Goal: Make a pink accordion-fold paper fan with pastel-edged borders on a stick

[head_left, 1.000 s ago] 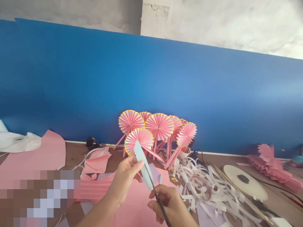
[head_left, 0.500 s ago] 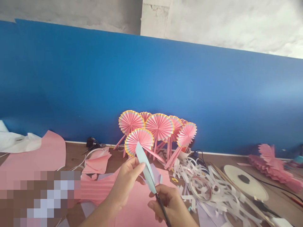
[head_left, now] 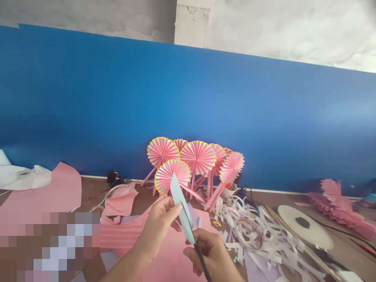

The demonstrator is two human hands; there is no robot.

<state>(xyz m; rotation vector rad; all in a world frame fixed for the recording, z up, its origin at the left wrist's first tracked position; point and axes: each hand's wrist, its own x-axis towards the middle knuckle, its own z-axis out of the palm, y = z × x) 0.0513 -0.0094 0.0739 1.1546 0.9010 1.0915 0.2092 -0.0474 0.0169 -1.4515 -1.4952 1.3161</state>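
Above the pink sheet (head_left: 169,254), the right hand (head_left: 212,250) curls around a slim dark tool (head_left: 201,259) meeting the edge of a pale-blue paper piece (head_left: 177,192); the left hand (head_left: 160,221) pinches that piece between thumb and fingers. Beyond, tangled white strips (head_left: 264,235) lie rightward, then pleated fans (head_left: 198,156) before a blue panel (head_left: 188,98).
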